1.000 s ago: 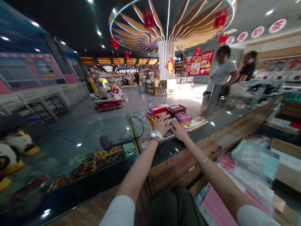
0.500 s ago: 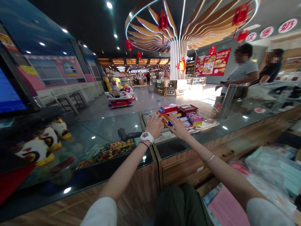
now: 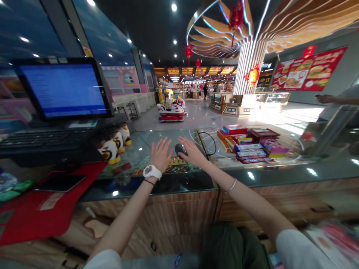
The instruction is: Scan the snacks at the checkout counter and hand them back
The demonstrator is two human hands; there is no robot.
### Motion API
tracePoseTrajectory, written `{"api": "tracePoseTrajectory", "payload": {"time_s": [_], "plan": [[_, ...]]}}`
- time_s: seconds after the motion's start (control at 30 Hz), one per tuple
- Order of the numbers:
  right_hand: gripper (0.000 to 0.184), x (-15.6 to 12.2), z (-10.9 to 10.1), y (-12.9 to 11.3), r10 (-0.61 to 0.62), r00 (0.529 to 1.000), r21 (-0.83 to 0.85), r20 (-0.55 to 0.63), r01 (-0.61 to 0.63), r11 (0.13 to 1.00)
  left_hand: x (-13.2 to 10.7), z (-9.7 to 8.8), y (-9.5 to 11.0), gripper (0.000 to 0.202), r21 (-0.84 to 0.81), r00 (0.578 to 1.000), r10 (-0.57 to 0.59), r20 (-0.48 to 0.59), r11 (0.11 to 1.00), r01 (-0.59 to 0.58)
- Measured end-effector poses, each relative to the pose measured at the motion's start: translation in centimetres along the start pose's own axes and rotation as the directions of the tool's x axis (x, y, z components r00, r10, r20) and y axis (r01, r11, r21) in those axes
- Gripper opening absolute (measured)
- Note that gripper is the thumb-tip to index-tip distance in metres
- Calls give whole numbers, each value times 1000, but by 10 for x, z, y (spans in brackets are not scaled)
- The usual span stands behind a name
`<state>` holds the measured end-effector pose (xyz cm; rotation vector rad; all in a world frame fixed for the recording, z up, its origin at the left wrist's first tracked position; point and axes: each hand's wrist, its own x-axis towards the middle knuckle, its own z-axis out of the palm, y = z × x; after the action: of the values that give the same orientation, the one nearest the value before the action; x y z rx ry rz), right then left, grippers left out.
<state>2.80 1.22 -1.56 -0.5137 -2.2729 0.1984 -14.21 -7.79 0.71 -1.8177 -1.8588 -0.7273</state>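
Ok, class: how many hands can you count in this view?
3. The person's left hand is above the glass counter, the right hand beside a black handheld scanner, and another person's hand at the far right edge. More could be hidden behind the counter.

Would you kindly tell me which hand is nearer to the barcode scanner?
The right hand is nearer, just beside the barcode scanner; the left hand is apart, to its left.

I see a black handheld barcode scanner (image 3: 181, 150) lying on its side on the glass counter (image 3: 151, 140), its thin cord (image 3: 214, 144) looping away to the far right.
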Motion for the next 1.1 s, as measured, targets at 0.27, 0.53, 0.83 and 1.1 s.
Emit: {"api": "tracePoseTrajectory", "payload": {"time_s": [0.27,0.53,0.83,1.1], "plan": [[69,60,90,-59,-73,994,202,76,56,978,-36,-41,-97,46,30,926,-263,-270,959,281],[73,108,168,-102,-92,993,315,70,65,947,-50,-53,-166,76,62,779,-466,-419,842,536],[92,141,239,-128,-99,992,399,82,58,915,-69,-26,-202,69,91,714,-575,-400,750,655],[96,150,269,-123,-71,994,530,86,15,848,-71,-20,-201,68,34,736,-626,-259,755,655]]}}
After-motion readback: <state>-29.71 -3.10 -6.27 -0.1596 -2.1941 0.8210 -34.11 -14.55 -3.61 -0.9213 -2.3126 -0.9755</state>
